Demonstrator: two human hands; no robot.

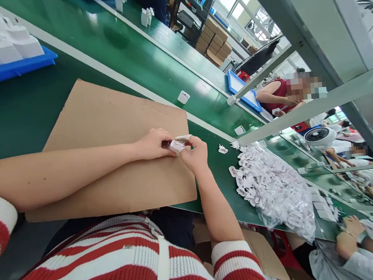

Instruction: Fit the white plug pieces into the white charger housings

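Note:
Over a sheet of brown cardboard point(112, 116), my two hands meet near its right side. My left hand point(154, 143) is closed on a small white plastic charger housing point(176, 146), whose open side shows some metal inside. In my right hand point(196, 154), the fingers pinch a thin white plastic part point(183, 137) against the housing's upper edge. Fingers cover much of both pieces, so I cannot tell whether they are joined. Right of the cardboard, a loose white plug part point(222, 149) lies on the green table.
A clear bag point(282, 188) spilling many white plug parts lies at the right. On the left stands a blue tray point(13, 70) of white housings. A green conveyor belt point(126, 53) beyond carries a white piece point(183, 97). A metal frame point(320, 98) crosses the right; co-workers sit along the line.

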